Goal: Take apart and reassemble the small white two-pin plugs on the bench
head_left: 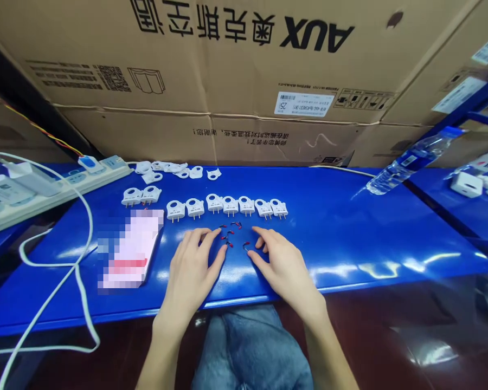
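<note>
Blue table (361,233) in front, small red-and-black pieces (230,233) lie between the left hand (193,259) and the right hand (282,261), thumb and forefinger parted on each. One piece at a time, in a light fingertip pinch, would probably suit them best. White plugs (230,206) lie at twelve o'clock from them, before a carton (236,67), contents hidden; near two o'clock is a clear bottle (410,162), its fill hard to tell.

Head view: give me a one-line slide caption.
Left hand and right hand flank small red-and-black pieces on a blue table, with white pronged plugs lined up beyond them.
</note>
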Available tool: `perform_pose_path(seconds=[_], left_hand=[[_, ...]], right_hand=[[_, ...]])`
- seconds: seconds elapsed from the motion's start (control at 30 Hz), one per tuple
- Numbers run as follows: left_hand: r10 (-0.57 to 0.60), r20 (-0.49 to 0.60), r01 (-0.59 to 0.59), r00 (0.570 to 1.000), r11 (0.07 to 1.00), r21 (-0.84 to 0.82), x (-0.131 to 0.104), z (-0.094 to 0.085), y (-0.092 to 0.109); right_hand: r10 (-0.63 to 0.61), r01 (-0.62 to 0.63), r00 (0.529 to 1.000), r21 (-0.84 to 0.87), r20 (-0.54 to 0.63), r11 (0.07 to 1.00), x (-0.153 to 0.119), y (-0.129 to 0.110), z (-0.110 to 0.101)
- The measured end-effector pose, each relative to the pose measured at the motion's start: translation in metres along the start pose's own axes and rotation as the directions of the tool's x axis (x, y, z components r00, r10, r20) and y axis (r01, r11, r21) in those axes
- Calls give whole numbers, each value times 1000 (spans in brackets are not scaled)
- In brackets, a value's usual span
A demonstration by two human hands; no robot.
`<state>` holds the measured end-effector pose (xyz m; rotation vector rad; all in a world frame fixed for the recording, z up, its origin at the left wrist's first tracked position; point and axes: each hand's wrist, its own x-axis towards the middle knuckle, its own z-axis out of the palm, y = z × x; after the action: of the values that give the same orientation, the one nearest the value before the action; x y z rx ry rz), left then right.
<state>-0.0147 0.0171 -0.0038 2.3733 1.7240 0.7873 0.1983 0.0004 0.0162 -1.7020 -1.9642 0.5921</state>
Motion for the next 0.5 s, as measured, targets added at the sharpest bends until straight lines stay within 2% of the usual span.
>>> perform_pose_path(seconds=[0.17,0.33,0.5], left_hand=[[-28,-38,25,999,995,-95,1,-3,2],[-40,-53,31,998,987,-160,2,-4,2],[-23,-41,16,999,988,-150,1,-3,0]], right_hand=[[70,-70,992,5,-107,998,8,-11,19],[118,-118,980,12,-160,993,26,-21,31],[131,-94,973,193,-188,977,30,-24,35]])
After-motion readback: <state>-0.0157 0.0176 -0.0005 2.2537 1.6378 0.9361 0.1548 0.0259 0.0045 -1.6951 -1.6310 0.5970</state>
